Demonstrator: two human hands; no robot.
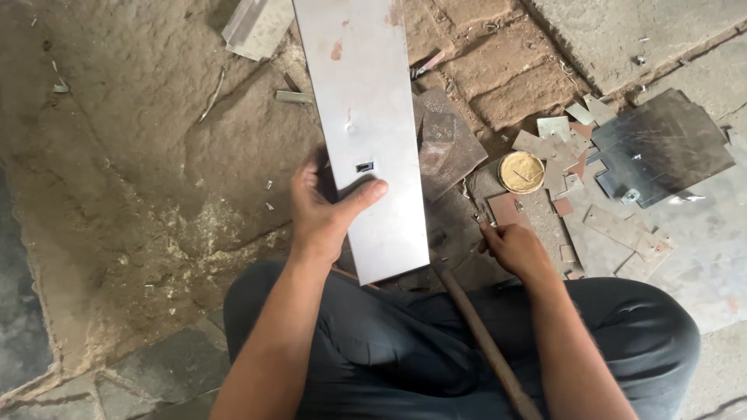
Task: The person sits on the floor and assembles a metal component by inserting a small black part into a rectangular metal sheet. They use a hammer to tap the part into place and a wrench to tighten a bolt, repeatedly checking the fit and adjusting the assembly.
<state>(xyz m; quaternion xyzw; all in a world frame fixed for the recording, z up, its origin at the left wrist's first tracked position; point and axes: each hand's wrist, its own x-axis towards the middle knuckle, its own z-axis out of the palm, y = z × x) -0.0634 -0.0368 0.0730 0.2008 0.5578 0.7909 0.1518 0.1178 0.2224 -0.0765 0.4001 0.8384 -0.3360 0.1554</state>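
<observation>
I see my left hand (pixel 323 210) clamped on the edge of the long grey metal sheet (pixel 364 132), thumb near its small rectangular slot (pixel 364 166); my right hand (pixel 513 249) pinches something too small to tell, beside the round golden lid (pixel 520 172)

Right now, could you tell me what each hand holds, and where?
Left hand grips the long grey metal sheet by its near left edge; right hand unclear.

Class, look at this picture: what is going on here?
A person sits on the floor. The left hand grips a long metal strip with a small rectangular slot. The right hand rests low among small metal offcuts, beside a round brass-coloured lid. A wooden handle lies across the lap.
</observation>
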